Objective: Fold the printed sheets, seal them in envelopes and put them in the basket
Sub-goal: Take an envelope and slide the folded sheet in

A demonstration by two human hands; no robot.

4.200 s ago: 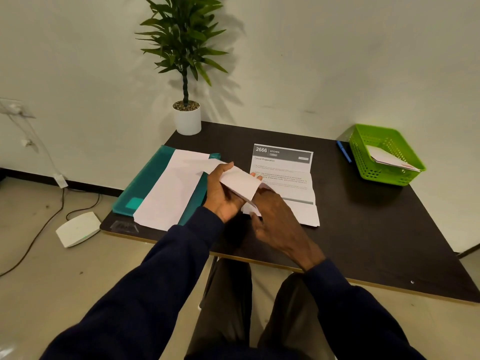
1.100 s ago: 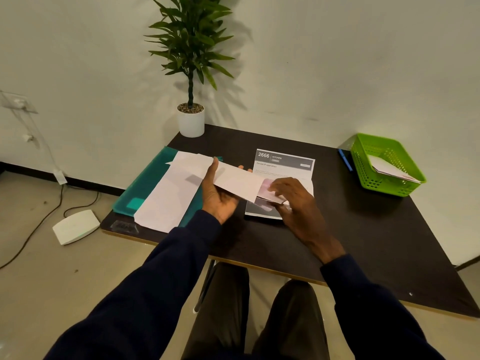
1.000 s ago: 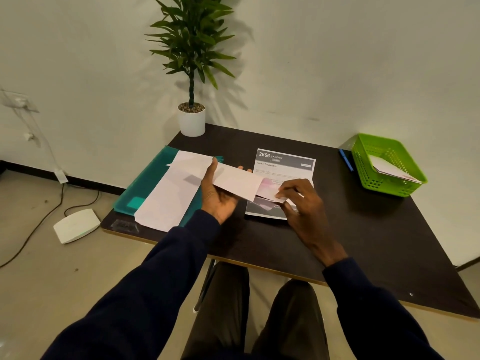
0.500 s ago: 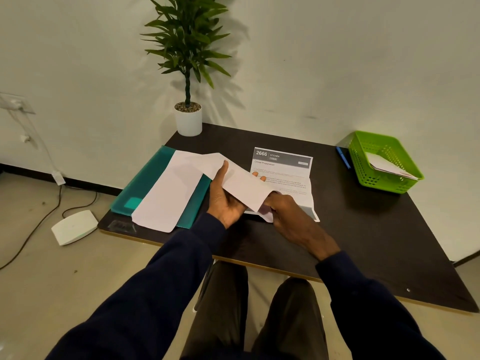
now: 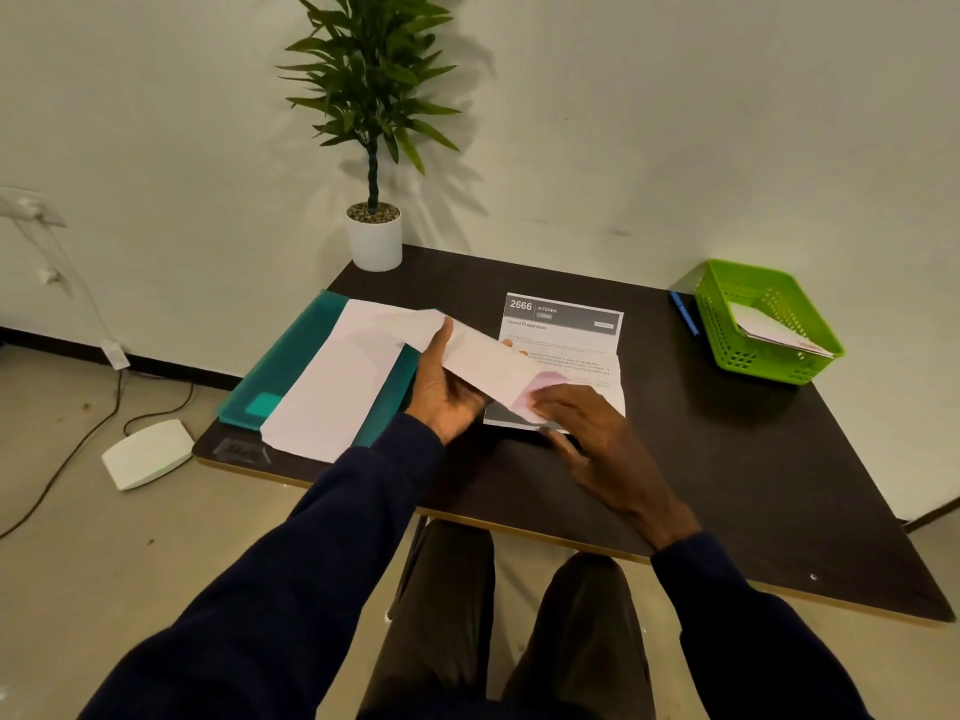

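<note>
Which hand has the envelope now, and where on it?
The left hand grips the envelope near its left end, thumb on top, fingers underneath. The right hand rests fingertips on its pink right end; a pinch there cannot be told.

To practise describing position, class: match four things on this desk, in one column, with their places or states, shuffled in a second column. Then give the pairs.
1 potted plant
2 green basket
3 blue pen
4 teal folder

A partly under white paper
B far left corner of the table
C holds an envelope
D lies just left of the basket

Pairs: 1-B, 2-C, 3-D, 4-A
</note>
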